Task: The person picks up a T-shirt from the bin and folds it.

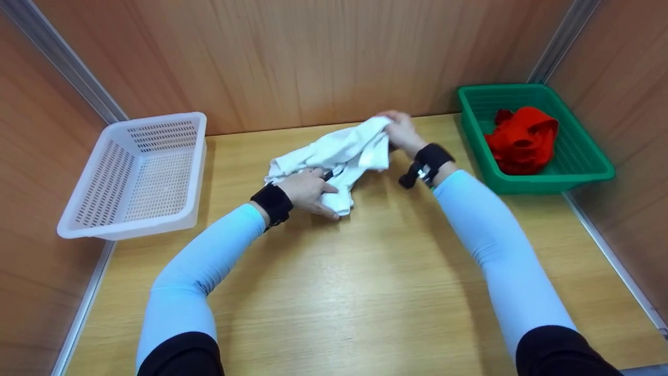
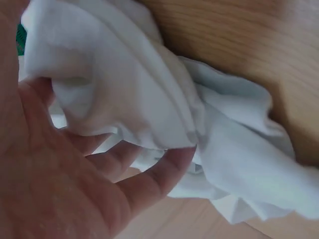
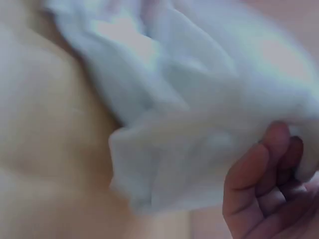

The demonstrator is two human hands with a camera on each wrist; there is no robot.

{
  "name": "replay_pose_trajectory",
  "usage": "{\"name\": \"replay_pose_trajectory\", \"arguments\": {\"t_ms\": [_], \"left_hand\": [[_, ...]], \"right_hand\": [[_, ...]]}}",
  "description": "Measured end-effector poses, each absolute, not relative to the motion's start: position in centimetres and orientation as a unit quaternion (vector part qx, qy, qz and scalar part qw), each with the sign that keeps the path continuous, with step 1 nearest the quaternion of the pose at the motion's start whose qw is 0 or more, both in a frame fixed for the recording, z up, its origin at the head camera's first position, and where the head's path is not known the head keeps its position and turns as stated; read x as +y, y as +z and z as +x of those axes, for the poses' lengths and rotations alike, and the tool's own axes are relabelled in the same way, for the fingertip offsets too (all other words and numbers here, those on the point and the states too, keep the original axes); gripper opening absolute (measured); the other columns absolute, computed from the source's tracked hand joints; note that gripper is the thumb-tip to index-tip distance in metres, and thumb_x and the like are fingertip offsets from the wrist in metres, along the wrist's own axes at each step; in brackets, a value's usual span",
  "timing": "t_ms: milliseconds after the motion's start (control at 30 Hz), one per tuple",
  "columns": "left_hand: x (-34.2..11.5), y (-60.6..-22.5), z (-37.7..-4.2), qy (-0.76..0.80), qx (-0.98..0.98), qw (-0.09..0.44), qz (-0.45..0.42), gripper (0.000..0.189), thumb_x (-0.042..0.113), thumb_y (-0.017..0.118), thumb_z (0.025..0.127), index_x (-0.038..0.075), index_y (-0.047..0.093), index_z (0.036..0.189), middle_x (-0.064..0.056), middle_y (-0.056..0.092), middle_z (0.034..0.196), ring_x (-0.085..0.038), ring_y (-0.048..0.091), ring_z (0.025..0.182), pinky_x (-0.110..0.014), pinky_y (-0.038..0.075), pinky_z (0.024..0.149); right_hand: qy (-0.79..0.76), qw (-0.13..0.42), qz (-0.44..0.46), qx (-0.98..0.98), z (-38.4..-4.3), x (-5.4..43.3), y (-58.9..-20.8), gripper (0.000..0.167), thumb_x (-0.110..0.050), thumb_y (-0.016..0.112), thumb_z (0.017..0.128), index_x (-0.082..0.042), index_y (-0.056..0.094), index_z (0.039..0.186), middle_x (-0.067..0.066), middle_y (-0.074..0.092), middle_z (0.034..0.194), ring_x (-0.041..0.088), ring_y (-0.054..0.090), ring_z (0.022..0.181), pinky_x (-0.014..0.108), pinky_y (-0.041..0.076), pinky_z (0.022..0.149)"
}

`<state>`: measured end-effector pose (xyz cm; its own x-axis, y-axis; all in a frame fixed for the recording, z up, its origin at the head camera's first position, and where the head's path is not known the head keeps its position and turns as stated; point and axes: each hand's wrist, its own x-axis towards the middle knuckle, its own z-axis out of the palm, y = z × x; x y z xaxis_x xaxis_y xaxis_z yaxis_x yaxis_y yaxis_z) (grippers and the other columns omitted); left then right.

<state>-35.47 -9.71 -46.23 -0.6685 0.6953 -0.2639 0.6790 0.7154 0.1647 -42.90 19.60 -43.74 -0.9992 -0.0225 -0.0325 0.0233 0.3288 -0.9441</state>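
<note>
A crumpled white cloth (image 1: pixel 339 149) with a small dark patch lies in loose folds near the back wall. At its front left, my left hand (image 1: pixel 308 190) holds the cloth; in the left wrist view a fold hangs over the curled fingers (image 2: pixel 144 186). My right hand (image 1: pixel 403 133) grips the cloth's upper right end and lifts it, so that part hangs down from the hand. The right wrist view is blurred, with the fingers (image 3: pixel 246 172) bent at the cloth's edge (image 3: pixel 189 164).
A white plastic basket (image 1: pixel 195 177) stands at the left. On the right is a green basket (image 1: pixel 548 184) with a red cloth (image 1: pixel 527 141) in it. Wooden panels (image 1: pixel 313 62) enclose the table (image 1: pixel 355 292) at the back and both sides.
</note>
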Motion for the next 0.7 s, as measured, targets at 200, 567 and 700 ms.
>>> {"name": "replay_pose_trajectory", "arguments": {"t_ms": [200, 567, 700], "left_hand": [[-10.5, -46.1, -36.4, 0.104, 0.928, 0.128, 0.335, 0.066, 0.057, 0.06, 0.113, 0.009, 0.08, 0.072, 0.0, 0.064, 0.064, -0.018, 0.055, 0.067, -0.035, 0.047, 0.067], [-11.0, -47.3, -37.7, 0.101, 0.974, 0.086, 0.186, 0.068, 0.049, 0.078, 0.104, 0.003, 0.057, 0.149, -0.009, 0.068, 0.096, -0.026, 0.064, 0.086, -0.044, 0.057, 0.078], [-10.5, -47.2, -38.4, 0.111, 0.977, 0.051, 0.176, 0.069, 0.044, 0.077, 0.105, 0.006, 0.056, 0.159, -0.015, 0.078, 0.103, -0.032, 0.073, 0.095, -0.053, 0.064, 0.089]], "right_hand": [[-0.617, 0.007, 0.106, 0.78, -43.6, 22.7, -40.3, 0.061, -0.007, 0.045, 0.111, -0.018, 0.043, 0.171, 0.009, 0.049, 0.171, 0.02, 0.057, 0.141, 0.034, 0.056, 0.111], [-0.392, -0.022, -0.009, 0.92, -42.4, 21.5, -44.5, 0.066, -0.019, 0.076, 0.1, -0.004, 0.054, 0.161, 0.025, 0.049, 0.168, 0.04, 0.048, 0.155, 0.05, 0.039, 0.132], [-0.336, 0.068, -0.149, 0.928, -41.2, 19.4, -45.4, 0.054, -0.019, 0.083, 0.097, -0.002, 0.069, 0.146, 0.024, 0.069, 0.146, 0.041, 0.065, 0.135, 0.049, 0.052, 0.115]]}}
